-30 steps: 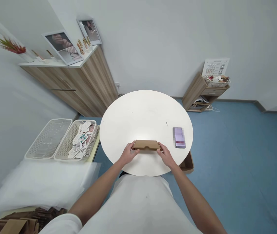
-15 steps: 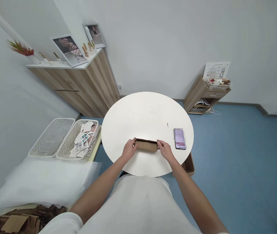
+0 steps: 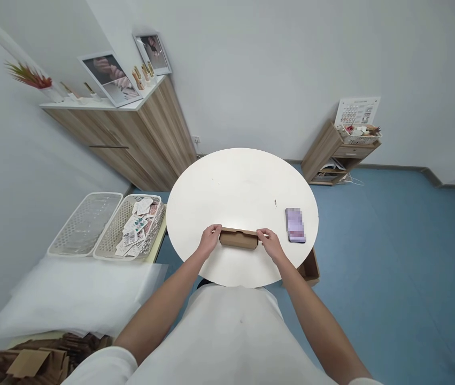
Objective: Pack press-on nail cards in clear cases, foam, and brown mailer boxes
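A small, long brown cardboard box (image 3: 238,240) is over the near part of the round white table (image 3: 243,182). My left hand (image 3: 210,238) grips its left end, the fingertips at the upper left corner. At the opposite end my right hand (image 3: 269,242) pinches the upper right corner between thumb and fingers. A flap with a small notch shows along the box's far edge. The inside of the box is mostly hidden. To the right on the table lies a phone (image 3: 295,225) with a blurred purple screen.
Left of the table stand a basket of cards (image 3: 157,205) and a basket with clear plastic items (image 3: 85,196). Nearer are white plastic sheets (image 3: 78,294) and folded brown cardboard (image 3: 29,363). An open carton (image 3: 310,269) sits below the table's right edge.
The box's far flap has come up and over its opening, with its notch now showing. My left thumb has moved off the box front toward the corner. The view has shifted slightly.
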Available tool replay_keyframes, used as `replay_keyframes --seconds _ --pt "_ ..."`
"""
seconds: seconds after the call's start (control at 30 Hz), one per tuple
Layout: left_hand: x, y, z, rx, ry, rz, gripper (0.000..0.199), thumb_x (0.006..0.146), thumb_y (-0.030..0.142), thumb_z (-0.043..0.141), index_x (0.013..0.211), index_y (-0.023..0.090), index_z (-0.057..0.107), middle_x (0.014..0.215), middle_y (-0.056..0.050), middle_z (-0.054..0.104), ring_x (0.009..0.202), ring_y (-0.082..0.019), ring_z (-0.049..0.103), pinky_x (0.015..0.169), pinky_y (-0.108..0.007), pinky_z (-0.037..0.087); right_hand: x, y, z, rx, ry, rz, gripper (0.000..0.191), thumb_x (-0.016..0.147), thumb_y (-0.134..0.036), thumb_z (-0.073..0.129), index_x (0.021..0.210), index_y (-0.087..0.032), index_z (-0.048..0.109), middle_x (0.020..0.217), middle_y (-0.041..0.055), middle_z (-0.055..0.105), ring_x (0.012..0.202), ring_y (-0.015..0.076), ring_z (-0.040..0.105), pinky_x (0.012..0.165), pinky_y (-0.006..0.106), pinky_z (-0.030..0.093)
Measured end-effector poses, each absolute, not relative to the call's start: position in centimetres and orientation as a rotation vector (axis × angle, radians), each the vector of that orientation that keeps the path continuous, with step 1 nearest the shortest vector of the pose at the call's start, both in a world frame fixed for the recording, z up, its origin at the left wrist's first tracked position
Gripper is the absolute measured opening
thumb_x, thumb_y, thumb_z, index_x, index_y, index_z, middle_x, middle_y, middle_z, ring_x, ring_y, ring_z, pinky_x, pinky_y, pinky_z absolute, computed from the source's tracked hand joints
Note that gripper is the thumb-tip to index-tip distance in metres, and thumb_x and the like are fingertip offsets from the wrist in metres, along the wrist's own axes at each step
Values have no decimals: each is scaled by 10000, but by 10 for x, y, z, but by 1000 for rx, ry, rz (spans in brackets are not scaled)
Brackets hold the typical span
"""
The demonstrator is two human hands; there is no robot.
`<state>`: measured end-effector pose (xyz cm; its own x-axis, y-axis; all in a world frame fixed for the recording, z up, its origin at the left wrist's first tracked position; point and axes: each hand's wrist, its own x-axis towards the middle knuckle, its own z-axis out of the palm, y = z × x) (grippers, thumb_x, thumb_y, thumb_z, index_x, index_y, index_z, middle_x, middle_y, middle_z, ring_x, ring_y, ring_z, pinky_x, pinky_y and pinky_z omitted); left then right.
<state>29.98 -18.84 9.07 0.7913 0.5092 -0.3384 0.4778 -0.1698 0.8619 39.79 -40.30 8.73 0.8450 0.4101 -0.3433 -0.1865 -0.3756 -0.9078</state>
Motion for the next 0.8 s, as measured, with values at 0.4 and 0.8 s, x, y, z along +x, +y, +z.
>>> replay_keyframes --seconds 0.4,0.8 --pt "291 -177 81 1756 679 -190 481 789 443 444 1209 208 439 1162 -104 537 1022 -207 522 821 -313 421 387 -402 71 -1910 -101 760 450 701 -458 494 1104 -259 494 1152 68 521 952 200 535 713 318 450" --pt "261 -176 68 1859 428 -156 375 785 321 454 1139 198 438 1176 -92 528 1012 -190 546 791 -302 456 340 -403 71 -1810 -59 564 382 662 -261 511 1042 -231 499 1133 75 542 978 199 564 798 344 458"
